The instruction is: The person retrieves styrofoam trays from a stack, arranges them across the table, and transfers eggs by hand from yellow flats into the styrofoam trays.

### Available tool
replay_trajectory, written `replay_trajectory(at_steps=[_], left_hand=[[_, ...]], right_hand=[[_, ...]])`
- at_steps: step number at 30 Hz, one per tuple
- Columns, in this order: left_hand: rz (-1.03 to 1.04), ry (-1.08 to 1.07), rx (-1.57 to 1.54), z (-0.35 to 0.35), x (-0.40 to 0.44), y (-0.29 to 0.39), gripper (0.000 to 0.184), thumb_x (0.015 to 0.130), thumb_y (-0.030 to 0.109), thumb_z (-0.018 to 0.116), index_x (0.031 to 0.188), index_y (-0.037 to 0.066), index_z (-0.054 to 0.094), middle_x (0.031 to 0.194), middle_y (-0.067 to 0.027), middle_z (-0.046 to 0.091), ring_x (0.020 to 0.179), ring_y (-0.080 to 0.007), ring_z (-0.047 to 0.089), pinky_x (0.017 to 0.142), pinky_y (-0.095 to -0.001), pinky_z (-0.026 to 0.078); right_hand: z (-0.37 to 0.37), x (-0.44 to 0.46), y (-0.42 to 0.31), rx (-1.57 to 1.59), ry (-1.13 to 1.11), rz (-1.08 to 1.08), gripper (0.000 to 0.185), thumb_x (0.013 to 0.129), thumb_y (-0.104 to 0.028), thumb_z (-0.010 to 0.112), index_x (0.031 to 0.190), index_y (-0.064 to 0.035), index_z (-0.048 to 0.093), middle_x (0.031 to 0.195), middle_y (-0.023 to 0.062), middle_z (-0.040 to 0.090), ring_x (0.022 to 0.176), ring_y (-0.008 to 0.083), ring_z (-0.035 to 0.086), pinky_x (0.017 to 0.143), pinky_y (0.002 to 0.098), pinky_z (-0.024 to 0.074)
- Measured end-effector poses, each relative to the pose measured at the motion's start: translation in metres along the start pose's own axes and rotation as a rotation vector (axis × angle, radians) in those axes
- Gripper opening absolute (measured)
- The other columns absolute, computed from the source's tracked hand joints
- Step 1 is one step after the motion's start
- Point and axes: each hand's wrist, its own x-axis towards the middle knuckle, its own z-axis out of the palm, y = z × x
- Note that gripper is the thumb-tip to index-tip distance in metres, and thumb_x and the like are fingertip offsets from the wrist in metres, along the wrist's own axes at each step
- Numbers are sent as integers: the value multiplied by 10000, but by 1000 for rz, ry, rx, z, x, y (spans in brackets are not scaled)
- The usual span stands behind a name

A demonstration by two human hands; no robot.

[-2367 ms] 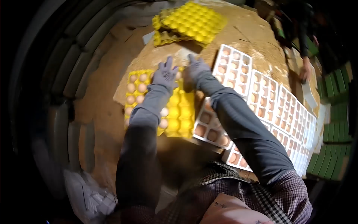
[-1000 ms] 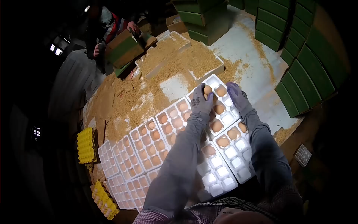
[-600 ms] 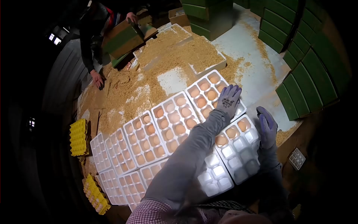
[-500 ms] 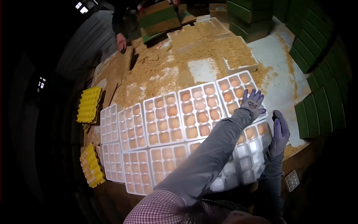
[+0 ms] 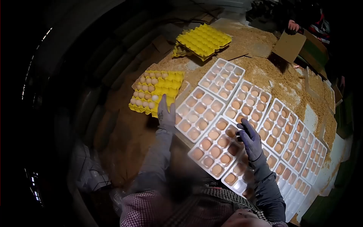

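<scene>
My left hand (image 5: pixel 166 112), in a grey glove, is at the near right edge of a yellow egg tray (image 5: pixel 172 84). Its fingers are stretched out with the thumb apart, and I see nothing held. Brown eggs (image 5: pixel 145 94) fill the left part of that tray; cups on its right part are bare. My right hand (image 5: pixel 251 140), also gloved, hovers over the white egg trays (image 5: pixel 223 121), its fingers bent and apart from the thumb, with no egg visible between them. Most cups in these white trays hold eggs.
A stack of yellow trays (image 5: pixel 204 41) stands at the back. Loose sawdust-like litter (image 5: pixel 261 72) covers the far table. At the back right, another person's hand (image 5: pixel 293 25) is at a cardboard box (image 5: pixel 289 46). Clear plastic wrap (image 5: pixel 90 172) lies low on the left.
The view has swung left. My left hand has left the rightmost white tray and is now beside the yellow egg tray. My right hand has moved from the right end to over the white trays.
</scene>
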Motion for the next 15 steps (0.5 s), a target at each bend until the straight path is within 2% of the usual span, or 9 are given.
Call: replay_trajectory(at_steps=[3,4,5,6,8,9,10,13,15], left_hand=[[-85,185,542,-71,91,-144,692,902,428,606,1434,30,414,1397,-239,493,1281,-382,474,1060,-480,377],[-320,132,727,-80,114,-189,739,912,526,547,1453,45,395,1412,-232,485,1288,-375,473,1067,-490,368],[-517,-31,710,-96,139,-212,768,926,589,490,1461,48,384,1421,-219,485,1304,-376,460,1078,-493,355],[-551,-89,696,-99,152,-257,707,940,595,470,1376,40,495,1309,-204,586,1190,-353,566,979,-487,450],[-776,-181,-332,-84,162,-340,654,951,615,451,1153,28,656,985,-131,691,831,-248,656,695,-421,540],[-775,-242,-359,-78,161,-346,649,944,614,477,1149,26,661,965,-115,691,789,-235,646,667,-406,536],[-779,-298,-370,-83,164,-348,646,936,614,503,1144,25,667,944,-99,691,748,-221,636,638,-391,532],[-730,-401,-220,-98,173,-348,641,921,609,544,1141,22,679,974,-99,688,766,-212,630,646,-372,527],[-769,-389,-220,-110,171,-294,634,914,591,580,1133,6,685,1015,-93,683,797,-199,622,663,-355,522]], right_hand=[[112,97,14,16,-148,109,662,965,-204,614,1519,-22,300,1317,86,526,1085,145,566,913,295,491],[144,134,34,13,-150,62,683,962,-209,621,1518,-3,283,1297,95,523,1098,159,557,926,297,489],[176,171,52,-163,-112,58,706,954,-253,629,1508,13,283,1311,140,524,1146,207,556,962,321,475],[209,197,54,-309,-37,50,769,889,-352,611,1514,-29,299,1412,259,495,1292,379,502,1056,391,411],[247,251,94,-519,3,71,721,889,-338,594,1478,-14,334,1373,273,520,1287,404,495,1065,408,401],[266,247,65,-374,52,244,699,890,-334,585,1465,-15,346,1367,287,517,1286,415,490,1067,417,398],[268,253,70,-375,76,234,699,890,-334,585,1465,-15,346,1367,287,517,1286,415,490,1067,417,398],[283,265,111,-743,-58,54,641,895,-298,548,1443,-20,364,1354,306,510,1267,430,494,1059,424,399],[286,261,120,-677,184,-58,615,887,-253,529,1437,-28,373,1315,309,519,1241,452,486,1042,450,407]])
